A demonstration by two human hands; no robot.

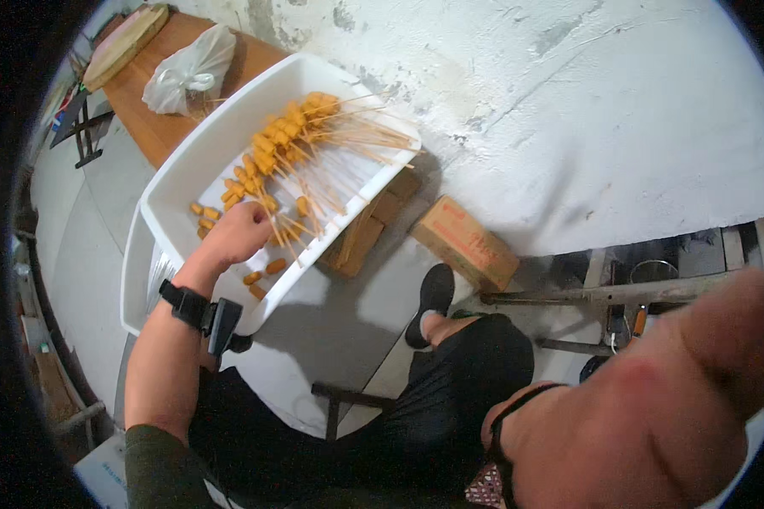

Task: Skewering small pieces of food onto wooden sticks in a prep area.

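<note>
A white plastic tray [194,156] stands tilted across my view on my left. Inside lie many orange-yellow food pieces on thin wooden skewers [274,141], their bare stick ends [363,141] pointing to the tray's right edge. My left hand [239,232] is down in the tray, curled beside the nearer skewers; its fingertips are hidden, so a grip cannot be made out. A few loose pieces [275,266] lie below that hand. Very near the camera, blurred and large, my right hand [643,394] is raised at the right, with no held thing visible.
A second white tray [131,280] sits partly under the first. On the brown table [134,121] are a knotted plastic bag [188,76] and a round wooden board [124,48]. Cardboard boxes [465,242] rest on the floor near my foot [436,289]. A rough white wall [547,114] rises beyond.
</note>
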